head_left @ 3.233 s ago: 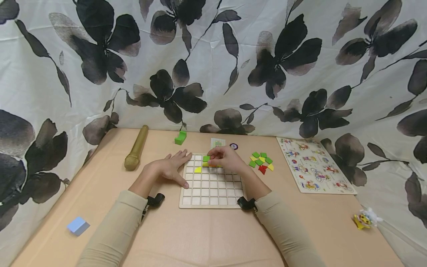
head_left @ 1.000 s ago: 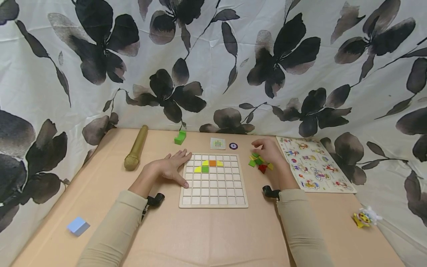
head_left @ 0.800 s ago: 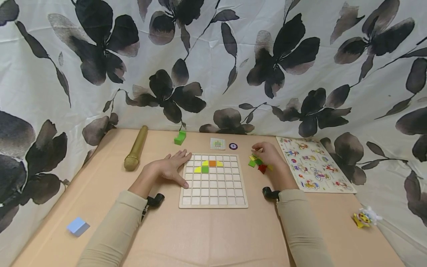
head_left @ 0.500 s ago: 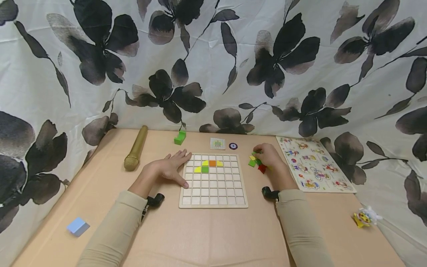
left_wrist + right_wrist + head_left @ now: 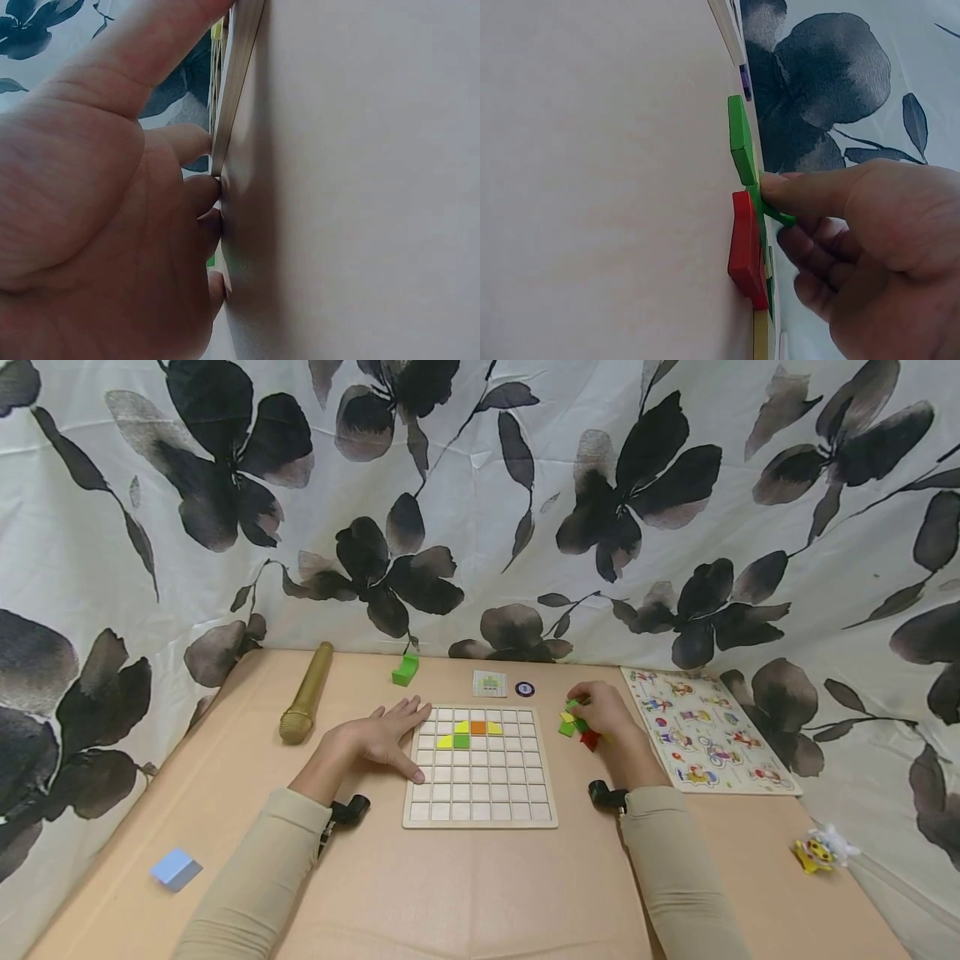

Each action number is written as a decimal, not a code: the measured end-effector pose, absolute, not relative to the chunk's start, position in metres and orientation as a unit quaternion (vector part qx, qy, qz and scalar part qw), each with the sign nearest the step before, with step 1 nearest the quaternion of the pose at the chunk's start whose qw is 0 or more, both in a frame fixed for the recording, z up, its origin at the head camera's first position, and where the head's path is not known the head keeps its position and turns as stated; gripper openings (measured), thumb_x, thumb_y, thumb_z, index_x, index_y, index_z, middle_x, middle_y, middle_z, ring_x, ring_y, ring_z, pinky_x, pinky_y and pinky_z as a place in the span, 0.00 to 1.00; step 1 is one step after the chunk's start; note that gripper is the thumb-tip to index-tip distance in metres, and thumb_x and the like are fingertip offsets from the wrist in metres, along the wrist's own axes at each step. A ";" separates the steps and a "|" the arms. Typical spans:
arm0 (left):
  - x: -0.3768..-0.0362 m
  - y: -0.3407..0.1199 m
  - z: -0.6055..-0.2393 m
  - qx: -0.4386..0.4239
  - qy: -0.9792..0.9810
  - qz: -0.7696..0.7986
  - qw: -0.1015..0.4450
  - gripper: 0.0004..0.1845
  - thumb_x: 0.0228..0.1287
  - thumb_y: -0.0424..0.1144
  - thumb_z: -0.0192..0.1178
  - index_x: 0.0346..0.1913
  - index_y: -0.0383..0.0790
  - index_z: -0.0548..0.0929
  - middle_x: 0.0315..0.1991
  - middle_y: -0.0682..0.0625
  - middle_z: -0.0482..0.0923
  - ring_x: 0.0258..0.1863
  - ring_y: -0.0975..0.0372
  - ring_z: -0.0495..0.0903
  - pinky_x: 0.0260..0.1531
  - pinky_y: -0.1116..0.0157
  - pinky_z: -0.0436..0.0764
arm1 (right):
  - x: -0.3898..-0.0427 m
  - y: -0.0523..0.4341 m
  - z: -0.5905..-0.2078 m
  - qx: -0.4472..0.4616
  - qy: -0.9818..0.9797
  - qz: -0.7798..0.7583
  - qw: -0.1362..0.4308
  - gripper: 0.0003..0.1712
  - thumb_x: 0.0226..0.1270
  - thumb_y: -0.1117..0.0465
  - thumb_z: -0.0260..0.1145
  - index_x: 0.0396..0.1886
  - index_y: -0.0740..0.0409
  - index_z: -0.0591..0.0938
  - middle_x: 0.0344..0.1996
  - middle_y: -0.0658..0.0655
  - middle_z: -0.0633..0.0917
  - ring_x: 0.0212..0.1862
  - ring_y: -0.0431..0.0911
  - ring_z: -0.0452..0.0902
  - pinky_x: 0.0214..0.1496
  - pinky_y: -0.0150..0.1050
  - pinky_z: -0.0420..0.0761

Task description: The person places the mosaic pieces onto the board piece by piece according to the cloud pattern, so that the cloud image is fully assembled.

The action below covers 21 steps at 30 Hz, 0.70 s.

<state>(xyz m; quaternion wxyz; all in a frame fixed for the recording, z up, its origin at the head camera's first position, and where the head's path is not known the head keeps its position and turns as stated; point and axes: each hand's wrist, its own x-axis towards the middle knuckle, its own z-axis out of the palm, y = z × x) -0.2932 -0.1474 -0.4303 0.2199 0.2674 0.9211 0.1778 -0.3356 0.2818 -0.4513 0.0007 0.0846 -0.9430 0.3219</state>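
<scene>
My left hand (image 5: 378,737) lies spread over the left edge of a wooden grid board (image 5: 480,793), its thumb on the near part of that edge. In the left wrist view the fingers (image 5: 196,142) reach along the board's side. On the board sit a green tile (image 5: 461,741), an orange tile (image 5: 477,727) and several yellow triangles. My right hand (image 5: 603,708) is at the pile of small tiles to the right. Its thumb and fingertips pinch a green tile (image 5: 781,217) there. A red piece (image 5: 746,247) lies just beside the fingers; part of the pile is hidden under the hand.
Behind the board lie a small pattern card (image 5: 490,683) and a round purple token (image 5: 525,689). A gold microphone (image 5: 306,693), a green block (image 5: 405,671) and a blue block (image 5: 176,869) are around the left side. A picture board (image 5: 705,735) and small toy (image 5: 821,850) stand right.
My right hand has left the board, where a green tile now sits beside the yellow triangle, and moved right to the pile, taking another green tile between its fingertips. The left hand stays put.
</scene>
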 end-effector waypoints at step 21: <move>-0.290 -0.147 -0.429 0.267 0.922 0.176 0.219 0.73 0.47 0.67 0.77 0.85 0.39 0.45 0.85 0.36 0.33 0.85 0.42 0.33 0.80 0.36 0.37 | -0.311 0.214 -0.406 0.178 -0.854 0.489 0.007 0.19 0.67 0.66 0.74 0.57 0.62 0.87 0.47 0.63 0.89 0.44 0.51 0.86 0.47 0.42 0.89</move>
